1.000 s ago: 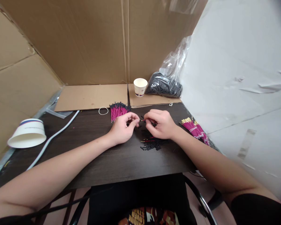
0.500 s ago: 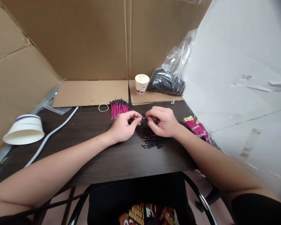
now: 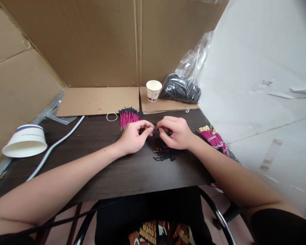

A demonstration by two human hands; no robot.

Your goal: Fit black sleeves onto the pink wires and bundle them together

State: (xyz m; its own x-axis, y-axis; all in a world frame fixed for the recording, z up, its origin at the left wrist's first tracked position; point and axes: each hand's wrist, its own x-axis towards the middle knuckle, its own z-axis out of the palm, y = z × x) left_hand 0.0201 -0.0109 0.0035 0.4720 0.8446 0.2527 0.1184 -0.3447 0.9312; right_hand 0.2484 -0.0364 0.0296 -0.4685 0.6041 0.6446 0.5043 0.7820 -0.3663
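Above the dark table [image 3: 117,177], the left hand [image 3: 133,137] and right hand [image 3: 177,134] meet fingertip to fingertip, each pinching an end of one thin wire [image 3: 156,128] (barely visible). Best keep both pinches close to the joint and steady, I judge, over the loose black sleeves [image 3: 165,154].

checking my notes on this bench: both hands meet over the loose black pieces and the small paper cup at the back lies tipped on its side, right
Not quite. In the head view the small paper cup stands upright on the cardboard at the back. The rest holds: left hand and right hand meet over the loose black pieces.
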